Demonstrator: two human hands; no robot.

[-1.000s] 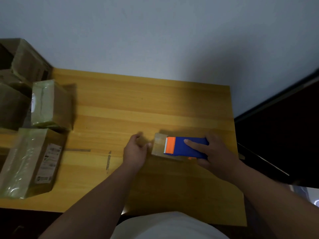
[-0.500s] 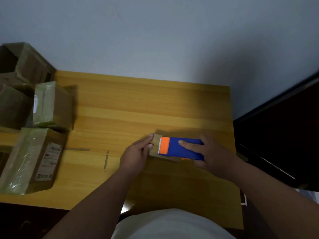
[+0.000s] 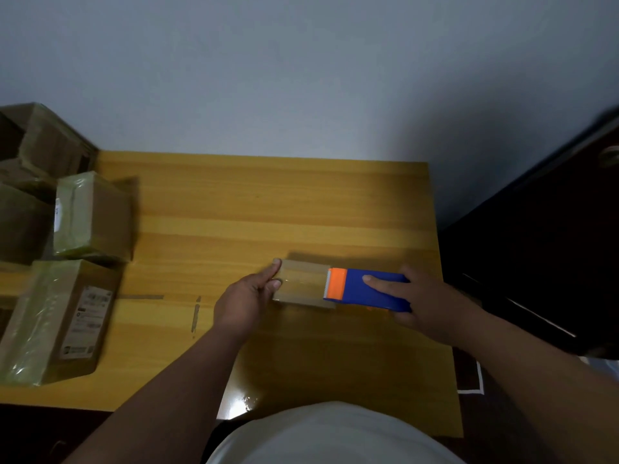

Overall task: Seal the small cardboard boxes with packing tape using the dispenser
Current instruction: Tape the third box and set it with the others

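The small box [image 3: 303, 283] is steadied on the worktop [image 3: 268, 209] by the left hand [image 3: 246, 301], its fingers [image 3: 275, 267] pinching the near-left end; the dispenser [image 3: 366, 289] is gripped by the right hand [image 3: 425, 304] (forefinger laid along its top) at the box's right end, presumably to lay tape; farther left, wrapped boxes [image 3: 90, 216] are stacked.

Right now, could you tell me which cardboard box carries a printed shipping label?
The large box at the table's near-left corner; its white label faces up.

Box label [image 3: 87, 321] print illegible
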